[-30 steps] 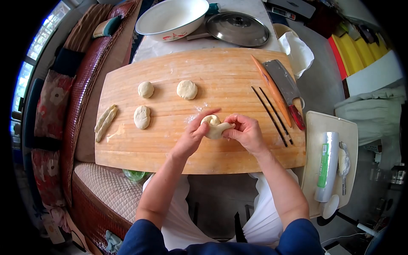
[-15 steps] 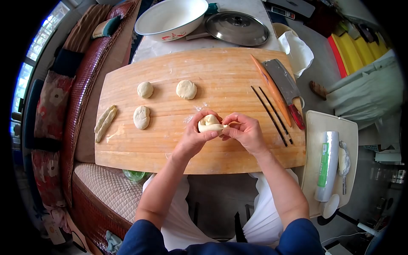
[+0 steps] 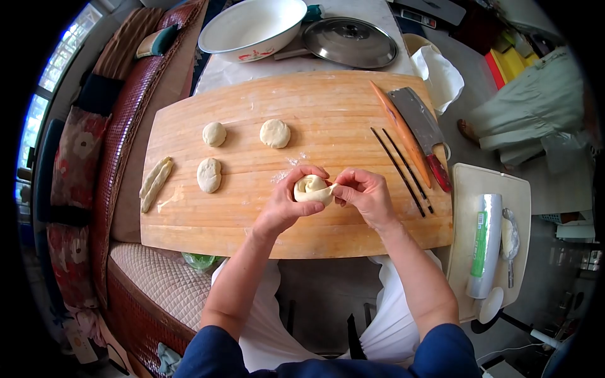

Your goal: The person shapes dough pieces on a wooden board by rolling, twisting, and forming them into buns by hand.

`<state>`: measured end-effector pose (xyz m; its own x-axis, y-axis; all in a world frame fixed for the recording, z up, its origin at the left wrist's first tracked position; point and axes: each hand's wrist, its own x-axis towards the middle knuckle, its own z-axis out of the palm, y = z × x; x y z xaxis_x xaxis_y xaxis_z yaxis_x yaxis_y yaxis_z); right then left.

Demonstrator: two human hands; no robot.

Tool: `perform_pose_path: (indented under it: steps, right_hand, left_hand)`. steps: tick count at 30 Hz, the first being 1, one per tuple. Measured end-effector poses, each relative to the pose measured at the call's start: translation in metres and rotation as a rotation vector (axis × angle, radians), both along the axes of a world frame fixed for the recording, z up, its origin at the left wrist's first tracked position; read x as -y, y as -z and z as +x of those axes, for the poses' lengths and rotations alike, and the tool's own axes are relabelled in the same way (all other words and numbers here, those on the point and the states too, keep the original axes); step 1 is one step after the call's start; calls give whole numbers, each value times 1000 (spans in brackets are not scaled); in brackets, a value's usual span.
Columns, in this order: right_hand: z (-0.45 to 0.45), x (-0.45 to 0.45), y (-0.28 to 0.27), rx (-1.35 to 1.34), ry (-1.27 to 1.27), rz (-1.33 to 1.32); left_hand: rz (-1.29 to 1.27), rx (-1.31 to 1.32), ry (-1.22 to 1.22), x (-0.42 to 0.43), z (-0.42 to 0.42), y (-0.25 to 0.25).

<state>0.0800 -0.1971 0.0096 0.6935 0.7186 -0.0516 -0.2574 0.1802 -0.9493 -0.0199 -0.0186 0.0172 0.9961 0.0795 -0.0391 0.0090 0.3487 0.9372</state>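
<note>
A coil of smooth, cream-coloured dough [image 3: 311, 193] is held over the near central part of a large, light-brown rectangular wooden board [image 3: 328, 236]; whether its underside is in contact with the board cannot be told. The coil is cupped by the left hand [image 3: 285, 203], the grip being curled around it with the thumb laid along its near side. By the right hand [image 3: 363, 192], the short free end projecting from the coil is pinched, the grip being closed on it between thumb and fingers.

On the left half of the board are placed a small, rounded cream-coloured dough ball [image 3: 214, 134], a larger oval dough piece [image 3: 209, 175] and, near the left edge, an elongated dough strip [image 3: 155, 184]. A flattened round dough piece [image 3: 275, 133] is set at the far central part. Along the board's right side are laid two slender black chopsticks [image 3: 397, 172], a tapered orange-brown wooden rolling pin [image 3: 402, 135] and a broad grey metal cleaver [image 3: 417, 120] with a red handle.

Beyond the board's far edge, a wide white enamel bowl [image 3: 252, 28] and a round silver-coloured metal lid [image 3: 350, 44] are supported on a pale-topped counter [image 3: 239, 72].
</note>
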Motion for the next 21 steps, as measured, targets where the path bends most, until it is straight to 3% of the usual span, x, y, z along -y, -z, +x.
perform_pose_path:
  steps: [3, 9, 12, 17, 21]
  right_hand:
    - [0, -1, -1, -2, -3, -54]
    - [-2, -5, 0, 51, 43, -20]
    - [-1, -5, -1, -29, 34, 37]
    - [0, -7, 18, -192, -111, 51]
    - [-8, -11, 11, -33, -156, -5]
  left_hand:
    - [-1, -40, 41, -5, -2, 2]
    - [-687, -145, 11, 11, -3, 9]
    - [-853, -133, -7, 12, -1, 23]
    - [-895, -140, -82, 12, 3, 22]
    - [-886, -91, -9, 18, 5, 22]
